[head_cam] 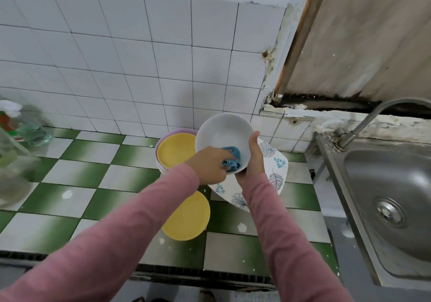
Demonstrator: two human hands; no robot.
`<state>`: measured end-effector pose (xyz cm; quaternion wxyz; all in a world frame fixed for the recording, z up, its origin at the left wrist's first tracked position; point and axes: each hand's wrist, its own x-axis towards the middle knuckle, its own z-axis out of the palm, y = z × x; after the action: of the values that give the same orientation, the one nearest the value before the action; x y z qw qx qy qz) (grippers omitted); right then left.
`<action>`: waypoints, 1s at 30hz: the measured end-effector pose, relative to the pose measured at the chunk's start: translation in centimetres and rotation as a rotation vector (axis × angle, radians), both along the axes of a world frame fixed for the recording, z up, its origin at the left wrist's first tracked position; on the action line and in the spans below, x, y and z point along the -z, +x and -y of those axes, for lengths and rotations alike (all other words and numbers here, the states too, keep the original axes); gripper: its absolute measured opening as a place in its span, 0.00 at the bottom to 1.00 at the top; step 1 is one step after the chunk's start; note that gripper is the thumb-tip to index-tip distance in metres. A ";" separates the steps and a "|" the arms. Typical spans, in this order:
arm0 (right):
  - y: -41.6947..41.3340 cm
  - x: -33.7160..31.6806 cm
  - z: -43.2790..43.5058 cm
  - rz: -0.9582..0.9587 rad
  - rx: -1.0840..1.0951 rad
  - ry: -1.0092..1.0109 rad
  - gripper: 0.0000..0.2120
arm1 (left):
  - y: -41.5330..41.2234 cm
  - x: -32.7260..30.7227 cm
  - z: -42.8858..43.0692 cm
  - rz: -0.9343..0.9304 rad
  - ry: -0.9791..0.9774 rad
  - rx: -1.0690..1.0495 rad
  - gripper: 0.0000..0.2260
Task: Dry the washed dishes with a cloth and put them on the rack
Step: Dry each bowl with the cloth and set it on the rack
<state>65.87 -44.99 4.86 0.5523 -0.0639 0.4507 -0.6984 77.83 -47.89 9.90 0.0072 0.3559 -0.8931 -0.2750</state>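
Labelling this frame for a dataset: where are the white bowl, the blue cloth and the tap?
white bowl [221,131]: head view, bare inner wall.
blue cloth [235,156]: head view, bunched fold inside the bowl.
tap [366,122]: head view, slanted stretch of its spout.

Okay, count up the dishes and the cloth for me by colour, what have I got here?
White: bowl, 1
Yellow: stacked plate and front plate, 2
Lilac: dish under the stacked plate, 1 showing
Leaf-patterned: plate, 1
Blue: cloth, 1
Total: 6
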 end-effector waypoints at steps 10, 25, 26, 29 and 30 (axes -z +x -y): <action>0.7 0.2 -0.6 0.004 -0.041 -0.030 0.50 | -1.8 2.2 0.1 -0.709 -0.238 -0.411 0.26; 1.5 0.3 -1.9 -0.016 -0.081 -0.031 0.35 | -2.4 3.9 0.2 -0.554 -0.317 -0.218 0.28; 1.6 0.3 -1.9 0.003 -0.056 -0.026 0.33 | -2.6 4.2 0.1 -0.414 -0.315 -0.180 0.29; 1.9 0.4 -2.0 0.051 -0.018 -0.045 0.34 | -2.7 4.1 -0.3 -0.266 -0.170 -0.066 0.32; 1.9 0.6 -1.9 0.079 0.001 -0.053 0.31 | -2.7 3.8 -0.4 -0.241 -0.103 -0.017 0.33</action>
<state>67.75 -43.10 4.22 0.5674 -0.0506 0.4099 -0.7123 75.17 -47.47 6.08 0.1353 0.3272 -0.8956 -0.2695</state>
